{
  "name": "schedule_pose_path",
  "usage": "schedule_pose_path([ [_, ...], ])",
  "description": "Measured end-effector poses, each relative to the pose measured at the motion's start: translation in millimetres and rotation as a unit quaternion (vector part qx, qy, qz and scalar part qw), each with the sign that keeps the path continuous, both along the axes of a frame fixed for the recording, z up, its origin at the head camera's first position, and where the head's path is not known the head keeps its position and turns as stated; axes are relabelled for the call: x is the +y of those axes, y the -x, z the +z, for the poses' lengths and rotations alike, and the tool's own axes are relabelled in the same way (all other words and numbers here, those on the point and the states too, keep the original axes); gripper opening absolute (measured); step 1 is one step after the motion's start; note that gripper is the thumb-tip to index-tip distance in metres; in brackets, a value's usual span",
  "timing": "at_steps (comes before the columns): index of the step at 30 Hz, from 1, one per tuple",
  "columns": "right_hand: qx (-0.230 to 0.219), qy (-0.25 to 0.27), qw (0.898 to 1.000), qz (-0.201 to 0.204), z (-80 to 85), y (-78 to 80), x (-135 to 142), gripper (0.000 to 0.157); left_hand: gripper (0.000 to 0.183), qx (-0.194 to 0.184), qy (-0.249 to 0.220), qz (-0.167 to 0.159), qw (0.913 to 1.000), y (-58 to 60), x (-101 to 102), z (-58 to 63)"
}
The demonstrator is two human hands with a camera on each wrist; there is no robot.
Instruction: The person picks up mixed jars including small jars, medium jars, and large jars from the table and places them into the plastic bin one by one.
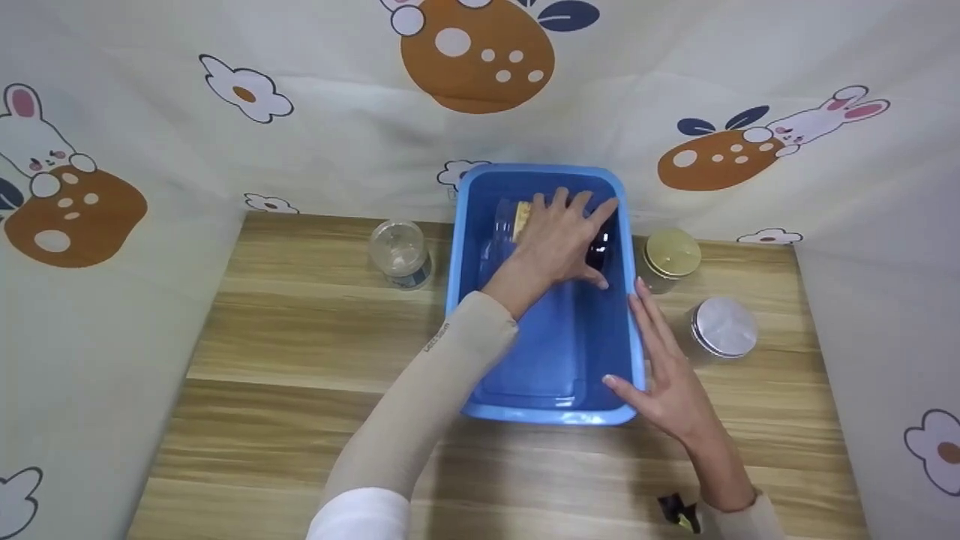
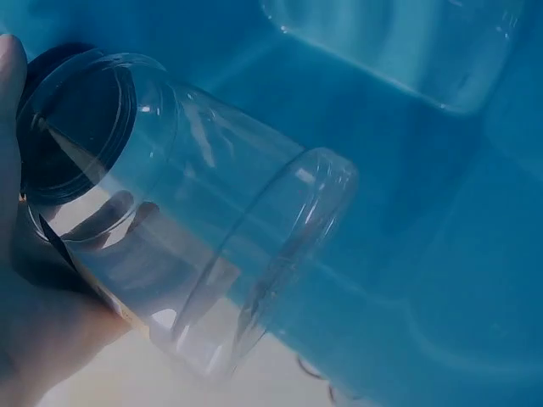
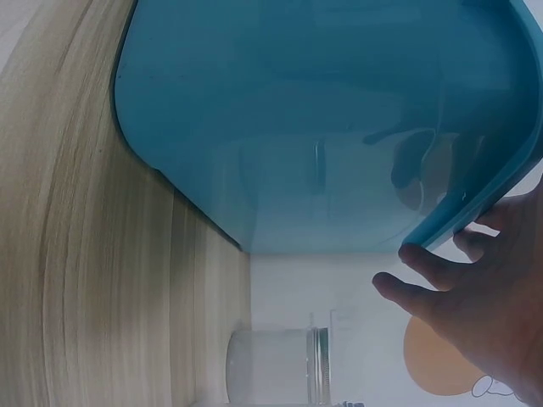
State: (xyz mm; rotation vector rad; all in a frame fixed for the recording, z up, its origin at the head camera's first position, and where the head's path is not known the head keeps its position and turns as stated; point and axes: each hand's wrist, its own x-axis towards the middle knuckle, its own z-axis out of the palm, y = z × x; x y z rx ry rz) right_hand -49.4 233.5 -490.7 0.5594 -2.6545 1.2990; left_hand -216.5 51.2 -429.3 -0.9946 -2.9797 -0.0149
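A blue plastic basin (image 1: 547,360) stands on the wooden table. My left hand (image 1: 559,236) reaches into its far half, fingers spread over a clear plastic jar (image 2: 229,195) with a dark lid (image 2: 76,127) and holding it. The jar lies on its side, lid toward the basin's right wall; a yellow label patch (image 1: 522,220) shows beside my fingers. Much of the jar is hidden under the hand in the head view. At the basin's right rim, my right hand (image 1: 664,375) touches the edge with nearly straight fingers (image 3: 428,275), its thumb over the inner side.
A clear jar (image 1: 401,255) stands left of the basin. To the right are a jar with a yellowish lid (image 1: 673,255) and one with a silver lid (image 1: 725,327). A small black object (image 1: 679,512) lies near my right sleeve. Patterned cloth (image 1: 337,135) encloses the table.
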Motion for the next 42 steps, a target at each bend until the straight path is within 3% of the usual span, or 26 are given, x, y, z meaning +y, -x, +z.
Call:
schedule_pose_path([
  [11,0.0,-0.001,1.0,0.0,0.7,1.7,-1,0.103,0.114,-0.021,0.006,0.016,0.9996,7.8,-4,-8.5],
  [17,0.017,0.004,1.0,0.004,0.0,2.5,-2,0.103,0.115,-0.025,0.007,0.019,0.9995,9.2,-3,-10.8],
  [42,0.011,0.007,1.0,0.006,0.4,1.3,-2,0.104,0.115,-0.046,0.008,0.029,0.9985,12.4,-5,-31.3],
])
